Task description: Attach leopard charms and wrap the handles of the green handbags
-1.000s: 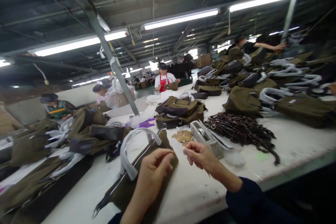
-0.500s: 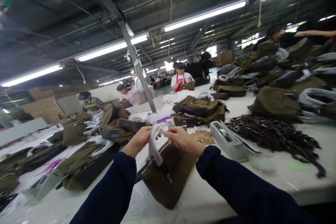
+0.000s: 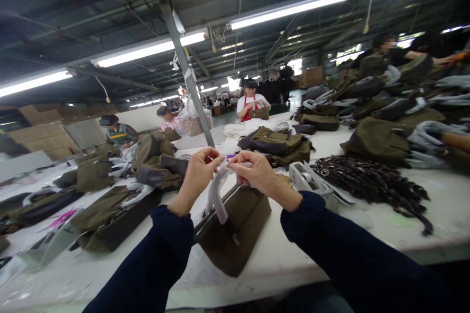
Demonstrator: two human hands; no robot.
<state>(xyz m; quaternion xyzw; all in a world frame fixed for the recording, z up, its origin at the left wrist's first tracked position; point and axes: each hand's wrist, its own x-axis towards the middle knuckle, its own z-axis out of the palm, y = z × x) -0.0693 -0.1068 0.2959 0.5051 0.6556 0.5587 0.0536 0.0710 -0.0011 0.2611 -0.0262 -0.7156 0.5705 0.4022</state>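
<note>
An olive-brown handbag (image 3: 235, 239) stands at the front of the white table, leaning a little. Its handle (image 3: 219, 201) is covered in a pale white wrapping and arches up under my hands. My left hand (image 3: 200, 173) is closed in a pinch just above the top of the handle. Facing it, my right hand (image 3: 257, 171) pinches at nearly the same spot, with the fingertips almost meeting. Whatever lies between the fingertips is too small to make out. Part of the handle's top is hidden behind the right fingers.
A tape dispenser (image 3: 312, 181) and a heap of dark straps (image 3: 370, 183) lie to the right. More olive bags (image 3: 281, 144) are stacked ahead, with others on both sides. Several people work around the tables. A slanted metal post (image 3: 194, 93) rises ahead.
My left hand has left the side of the wrapped handle and risen to its top. Both hands now pinch close together, slightly higher. At far right, a forearm has appeared near the bags.
</note>
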